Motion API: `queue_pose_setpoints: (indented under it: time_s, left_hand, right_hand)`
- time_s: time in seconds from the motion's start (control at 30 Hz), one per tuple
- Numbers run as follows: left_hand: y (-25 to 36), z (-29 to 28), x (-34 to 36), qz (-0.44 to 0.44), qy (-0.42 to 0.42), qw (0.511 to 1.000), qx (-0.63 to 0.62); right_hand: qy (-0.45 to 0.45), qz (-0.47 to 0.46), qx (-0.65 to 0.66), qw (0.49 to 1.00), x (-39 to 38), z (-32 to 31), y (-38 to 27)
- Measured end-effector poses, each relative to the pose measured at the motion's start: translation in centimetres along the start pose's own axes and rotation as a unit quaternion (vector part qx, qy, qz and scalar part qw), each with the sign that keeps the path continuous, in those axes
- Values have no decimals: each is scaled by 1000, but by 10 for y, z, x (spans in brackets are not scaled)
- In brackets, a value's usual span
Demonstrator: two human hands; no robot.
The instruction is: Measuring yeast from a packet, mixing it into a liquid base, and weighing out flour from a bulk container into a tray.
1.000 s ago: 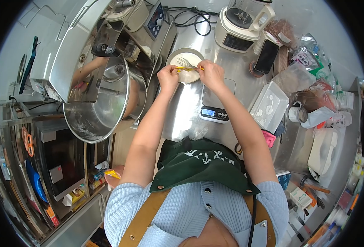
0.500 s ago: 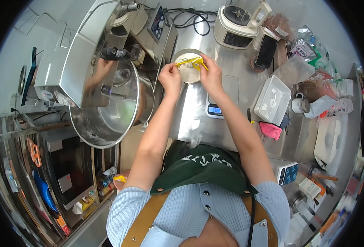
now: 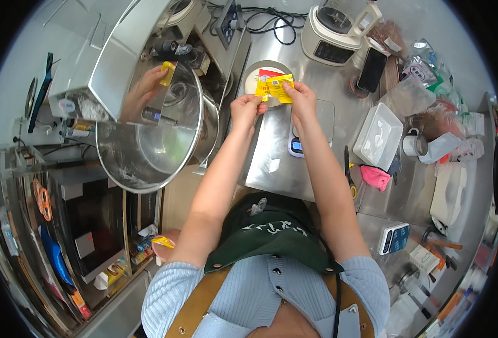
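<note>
My left hand (image 3: 249, 108) has its fingers pinched on the lower left corner of a red and yellow packet (image 3: 271, 85), while my right hand (image 3: 298, 97) grips the packet's right side. The packet is held over a round metal bowl (image 3: 249, 78) with pale, cream-coloured contents, hiding much of them. Just below and right of that bowl, a digital scale (image 3: 327, 130) with a lit display lies on the steel counter (image 3: 260, 169), partly behind my right forearm.
A large steel mixer bowl (image 3: 147, 163) stands left. A blender (image 3: 327, 48) and cables are behind. Rightward are a phone (image 3: 371, 69), white tray (image 3: 373, 138), pink cloth (image 3: 375, 177), scissors (image 3: 349, 174), metal cup (image 3: 414, 145) and several plastic bags (image 3: 401, 98).
The packet has turned and opened out to show more yellow and red printed surface. Both hands have shifted slightly right in the view, and the whisk seen in the bowl earlier is now mostly covered.
</note>
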State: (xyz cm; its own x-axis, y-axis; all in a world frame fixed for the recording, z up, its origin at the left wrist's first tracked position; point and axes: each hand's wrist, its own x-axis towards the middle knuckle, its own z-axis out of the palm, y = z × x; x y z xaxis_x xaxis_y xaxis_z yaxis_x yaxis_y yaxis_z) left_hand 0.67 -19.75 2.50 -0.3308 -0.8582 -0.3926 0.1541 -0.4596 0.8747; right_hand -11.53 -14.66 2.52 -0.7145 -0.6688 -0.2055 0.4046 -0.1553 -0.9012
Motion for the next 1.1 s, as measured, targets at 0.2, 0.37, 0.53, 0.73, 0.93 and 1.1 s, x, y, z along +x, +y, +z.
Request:
queue_pose_setpoints:
  time_s: [0.2, 0.37, 0.53, 0.73, 0.93, 1.1]
  left_hand:
    - [-10, -10, -39, -85, -55, 995, -28]
    - [-33, -32, -109, -92, -72, 987, -112]
    - [-57, -72, -168, -106, 49, 979, -166]
    - [-79, -182, -221, -93, 143, 926, -338]
    - [-148, -350, -273, -90, 333, 779, -524]
    - [-207, -515, -354, -15, 499, 634, -591]
  right_hand:
    - [-8, 86, 7, 996, -20, -8, 6]
    - [-49, 48, -113, 991, -99, -16, 20]
    - [-105, 132, -129, 977, -166, -17, 59]
    - [-249, 208, -180, 929, -236, 31, 96]
    - [-420, 324, -274, 802, -298, 80, 148]
    - [-440, 388, -428, 688, -359, 90, 223]
